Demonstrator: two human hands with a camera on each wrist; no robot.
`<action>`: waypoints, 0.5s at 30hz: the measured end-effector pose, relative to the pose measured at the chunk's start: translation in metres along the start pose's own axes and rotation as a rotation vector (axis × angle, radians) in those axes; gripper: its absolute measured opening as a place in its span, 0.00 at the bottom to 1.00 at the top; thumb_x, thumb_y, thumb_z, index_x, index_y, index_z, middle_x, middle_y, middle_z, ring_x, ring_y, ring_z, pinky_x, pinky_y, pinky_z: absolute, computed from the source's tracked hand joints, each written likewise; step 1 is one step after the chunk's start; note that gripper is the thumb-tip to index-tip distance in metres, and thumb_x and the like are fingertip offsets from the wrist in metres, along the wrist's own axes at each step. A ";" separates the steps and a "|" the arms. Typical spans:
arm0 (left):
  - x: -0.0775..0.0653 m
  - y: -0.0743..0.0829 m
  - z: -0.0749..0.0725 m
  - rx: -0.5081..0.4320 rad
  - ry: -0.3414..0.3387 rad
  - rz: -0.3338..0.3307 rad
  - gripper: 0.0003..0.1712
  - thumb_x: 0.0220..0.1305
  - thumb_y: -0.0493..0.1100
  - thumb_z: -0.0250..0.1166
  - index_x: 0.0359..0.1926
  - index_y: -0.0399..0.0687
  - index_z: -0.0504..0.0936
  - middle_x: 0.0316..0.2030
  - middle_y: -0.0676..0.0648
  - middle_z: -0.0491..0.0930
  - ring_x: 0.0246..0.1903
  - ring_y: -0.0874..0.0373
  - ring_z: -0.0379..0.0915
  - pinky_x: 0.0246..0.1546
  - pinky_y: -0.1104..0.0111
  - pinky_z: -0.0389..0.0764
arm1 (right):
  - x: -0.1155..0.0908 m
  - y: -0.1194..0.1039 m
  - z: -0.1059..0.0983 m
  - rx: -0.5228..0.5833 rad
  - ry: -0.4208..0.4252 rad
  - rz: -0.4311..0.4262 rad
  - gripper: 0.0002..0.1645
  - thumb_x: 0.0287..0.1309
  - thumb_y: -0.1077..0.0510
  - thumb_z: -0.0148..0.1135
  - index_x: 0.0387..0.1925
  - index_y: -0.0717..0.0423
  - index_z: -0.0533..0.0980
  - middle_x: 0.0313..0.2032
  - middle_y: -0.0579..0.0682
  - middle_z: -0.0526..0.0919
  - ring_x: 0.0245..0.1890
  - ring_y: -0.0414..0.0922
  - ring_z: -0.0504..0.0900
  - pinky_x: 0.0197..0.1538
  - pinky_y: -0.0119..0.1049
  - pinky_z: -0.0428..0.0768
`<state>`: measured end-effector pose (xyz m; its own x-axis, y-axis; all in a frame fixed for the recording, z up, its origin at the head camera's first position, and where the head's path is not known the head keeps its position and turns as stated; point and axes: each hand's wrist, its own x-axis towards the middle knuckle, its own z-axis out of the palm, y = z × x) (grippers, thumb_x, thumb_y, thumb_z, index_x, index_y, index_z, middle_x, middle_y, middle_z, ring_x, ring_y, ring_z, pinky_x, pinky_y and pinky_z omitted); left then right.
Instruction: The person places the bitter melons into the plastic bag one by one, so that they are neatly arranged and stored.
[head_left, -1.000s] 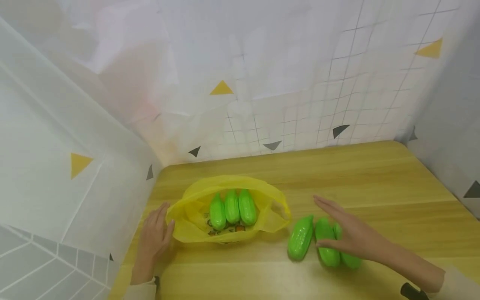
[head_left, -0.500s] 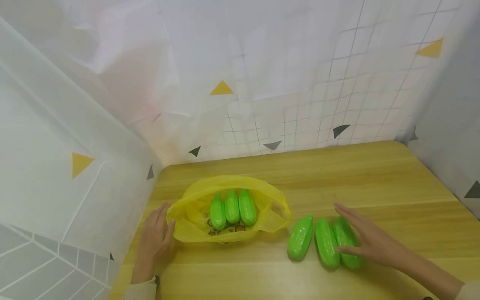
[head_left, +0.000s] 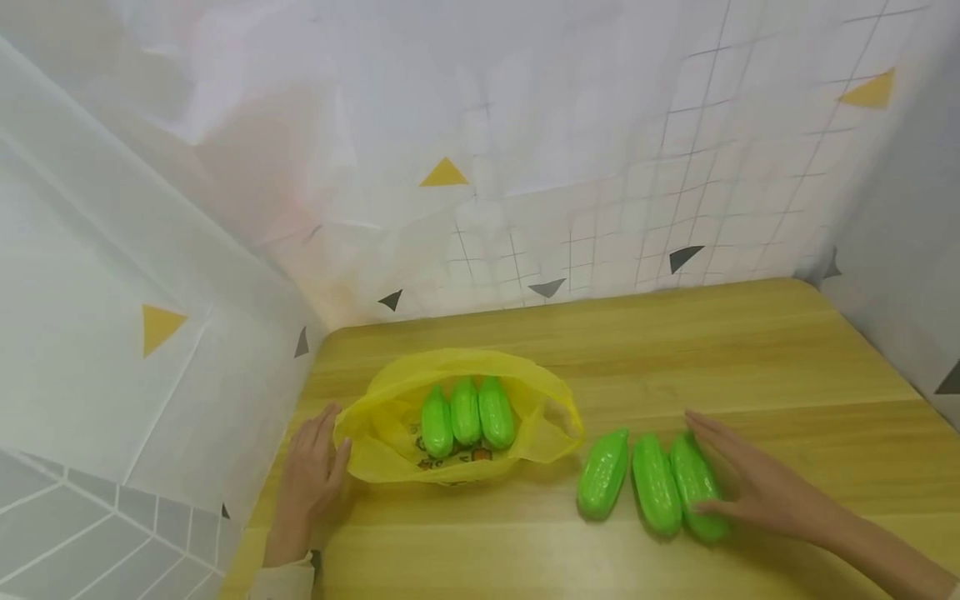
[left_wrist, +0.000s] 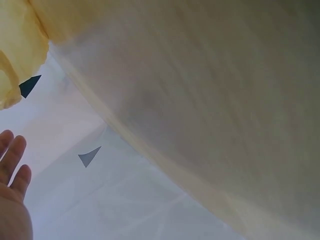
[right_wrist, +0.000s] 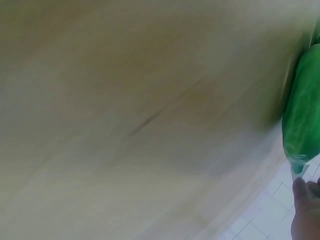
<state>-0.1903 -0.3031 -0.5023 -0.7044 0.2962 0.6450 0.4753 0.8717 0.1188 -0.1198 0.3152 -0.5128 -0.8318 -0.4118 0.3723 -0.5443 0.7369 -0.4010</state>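
A yellow plastic bag [head_left: 540, 429] lies with its mouth wide, and three glossy green cucumber-like vegetables [head_left: 465, 414] sit inside. My left hand [head_left: 306, 462] is at the bag's left edge, fingers extended; in the left wrist view it appears below the bag [left_wrist: 20, 35]. To the right of the bag are a leftmost green vegetable [head_left: 602, 475], a middle one [head_left: 656, 483] and a rightmost one [head_left: 696, 479]. My right hand [head_left: 765, 492] has its thumb and straight fingers around the rightmost one, partly hiding it. The right wrist view shows fingertips by its tip [right_wrist: 298, 167].
Everything stands on a wooden table [head_left: 480, 554]. A patterned wall [head_left: 562, 208] rises behind the far edge, with side panels at the left [head_left: 97, 317] and right [head_left: 915, 217].
My right hand has moved right, from over the middle green vegetable to the rightmost one. The left hand, bag and vegetables stay in place.
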 end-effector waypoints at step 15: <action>0.002 0.001 0.000 0.007 -0.008 -0.001 0.30 0.63 0.41 0.60 0.63 0.29 0.71 0.60 0.32 0.74 0.57 0.35 0.71 0.59 0.41 0.69 | -0.025 0.003 0.007 0.076 0.008 0.002 0.68 0.32 0.41 0.80 0.73 0.59 0.57 0.71 0.59 0.62 0.68 0.16 0.43 0.63 0.07 0.42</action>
<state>-0.1912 -0.3020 -0.5014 -0.7091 0.2986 0.6388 0.4712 0.8746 0.1143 -0.1016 0.3238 -0.5289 -0.8320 -0.4058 0.3784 -0.5497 0.6948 -0.4636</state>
